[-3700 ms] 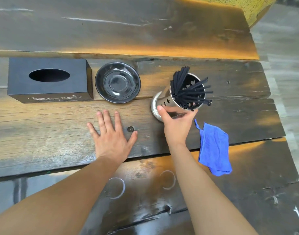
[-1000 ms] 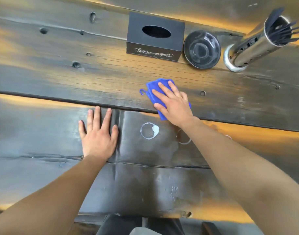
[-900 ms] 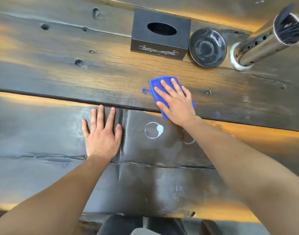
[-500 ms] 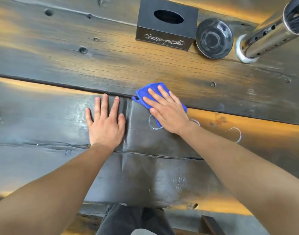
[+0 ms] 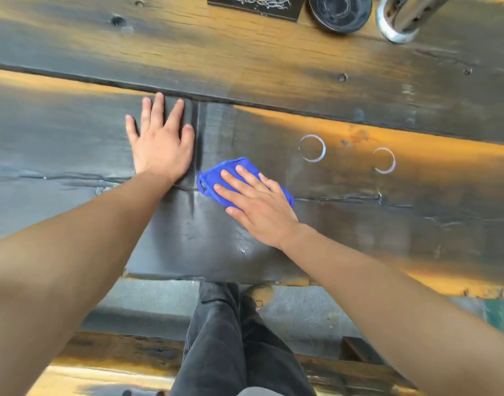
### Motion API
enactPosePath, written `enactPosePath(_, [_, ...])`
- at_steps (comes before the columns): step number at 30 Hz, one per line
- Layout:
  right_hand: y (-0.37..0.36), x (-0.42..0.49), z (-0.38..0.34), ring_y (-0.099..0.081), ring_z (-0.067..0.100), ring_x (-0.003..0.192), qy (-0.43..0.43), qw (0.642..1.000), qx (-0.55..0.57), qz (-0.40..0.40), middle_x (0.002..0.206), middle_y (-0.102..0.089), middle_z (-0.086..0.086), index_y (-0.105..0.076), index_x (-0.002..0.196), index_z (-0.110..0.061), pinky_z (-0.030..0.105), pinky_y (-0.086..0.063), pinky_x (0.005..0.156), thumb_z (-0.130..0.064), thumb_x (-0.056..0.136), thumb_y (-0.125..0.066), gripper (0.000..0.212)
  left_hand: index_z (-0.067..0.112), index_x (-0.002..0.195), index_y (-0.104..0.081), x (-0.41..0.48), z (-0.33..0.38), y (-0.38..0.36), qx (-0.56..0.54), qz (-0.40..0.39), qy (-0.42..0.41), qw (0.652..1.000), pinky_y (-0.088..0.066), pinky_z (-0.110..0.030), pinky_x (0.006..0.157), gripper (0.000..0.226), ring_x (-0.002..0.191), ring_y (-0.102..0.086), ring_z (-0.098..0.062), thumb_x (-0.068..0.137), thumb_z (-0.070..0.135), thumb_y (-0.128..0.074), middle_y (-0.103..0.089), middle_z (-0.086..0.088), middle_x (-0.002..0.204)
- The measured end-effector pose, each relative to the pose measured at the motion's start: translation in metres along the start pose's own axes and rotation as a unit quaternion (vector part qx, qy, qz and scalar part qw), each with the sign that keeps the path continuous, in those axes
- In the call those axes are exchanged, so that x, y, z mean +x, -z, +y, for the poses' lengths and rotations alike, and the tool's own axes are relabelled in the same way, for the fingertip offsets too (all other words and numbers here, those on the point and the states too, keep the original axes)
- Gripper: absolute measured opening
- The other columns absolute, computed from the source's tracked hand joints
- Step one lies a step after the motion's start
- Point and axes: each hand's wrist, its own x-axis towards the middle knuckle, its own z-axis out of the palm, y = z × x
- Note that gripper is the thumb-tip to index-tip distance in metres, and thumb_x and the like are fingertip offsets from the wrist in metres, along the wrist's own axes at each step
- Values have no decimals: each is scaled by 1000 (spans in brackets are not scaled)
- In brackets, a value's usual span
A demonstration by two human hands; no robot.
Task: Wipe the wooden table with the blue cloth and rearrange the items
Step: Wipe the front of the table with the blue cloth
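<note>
since half a second ago the right hand (image 5: 259, 204) has dragged the blue cloth (image 5: 216, 175) toward the near edge of the wooden table (image 5: 273, 64), off the white ring mark it was covering and down onto the nearest plank; the view has tipped downward too, so the items at the far side now sit cut off at the top edge.

right hand lies flat and spread on top of the cloth, fingers extended, palm pressing it against the wood rather than clutching it. the cloth is bunched, with its left edge and a strip behind the knuckles showing from under the hand. left hand (image 5: 160, 144) is just beside it, flat on the bare plank, fingers extended and released, holding nothing; its fingertips reach the seam between two planks.

two white ring marks (image 5: 312, 148) lie on the wood to the right of the cloth, well apart from it. at the top edge, partly out of view, stand a black box (image 5: 256, 5) with a pale scroll pattern, a dark bowl (image 5: 339, 12) beside it, and a shiny metal holder (image 5: 402, 18) to the right of the bowl. below the table edge, dark trousers (image 5: 230, 338) and a shoe (image 5: 259, 294) show over a grey floor.
</note>
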Motion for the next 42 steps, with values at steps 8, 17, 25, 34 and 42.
enactPosePath(8, [-30,-80,-43,-35,12,152,11,998,57,12,162,-39,-17,-53,147,-38,36,-31,110,-39,106,-48,42,26,154,-44,-63,3,-5,-34,9,-52,998,-7,-53,126,59,159,-18,-25,98,44,-38,-30,-6,169])
enactPosePath(17, [-29,-146,-54,-48,12,139,-58,935,346,-53,142,-64,-10,-71,130,-20,35,-36,108,-22,106,-56,29,40,160,-29,-101,62,-26,-43,-23,-72,996,-1,-59,125,64,161,-5,-23,98,54,-36,-15,-1,173])
enactPosePath(25, [53,-97,49,-55,10,132,-194,890,389,137,136,-63,-6,-66,134,-11,15,-33,113,-15,107,-52,31,41,163,-13,-100,74,-49,45,-16,-40,998,10,-60,124,69,161,6,-22,99,68,-19,-6,2,175])
enactPosePath(34, [98,49,171,-43,24,146,-182,962,156,129,150,-57,0,-64,138,-19,37,-26,120,-26,109,-48,35,40,163,-13,-100,75,-50,51,-15,-42,998,4,-63,125,68,161,6,-24,101,65,-22,-6,0,175])
enactPosePath(42, [73,67,190,-5,20,161,-143,988,36,36,170,-22,-14,-35,156,-43,46,-9,125,-48,108,-35,49,40,163,-15,-99,74,-55,59,5,-46,997,0,-64,125,68,161,3,-25,101,65,-25,-10,-2,174])
